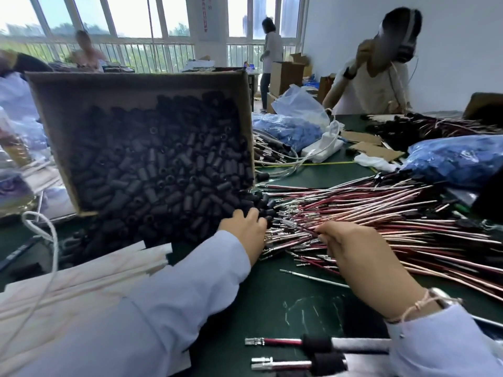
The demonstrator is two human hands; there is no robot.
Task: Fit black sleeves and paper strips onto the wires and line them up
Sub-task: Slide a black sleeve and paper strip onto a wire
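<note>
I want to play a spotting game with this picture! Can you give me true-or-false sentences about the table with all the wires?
1. The cardboard box holds black sleeves. True.
2. The wires in the big pile are blue. False: they are red with metal tips.
3. The right hand pinches at the wires. True.
4. The left hand holds scissors. False: its fingers are on spilled sleeves.
5. The finished wires near the bottom edge wear black sleeves. True.
6. The table is white. False: it is green.
</note>
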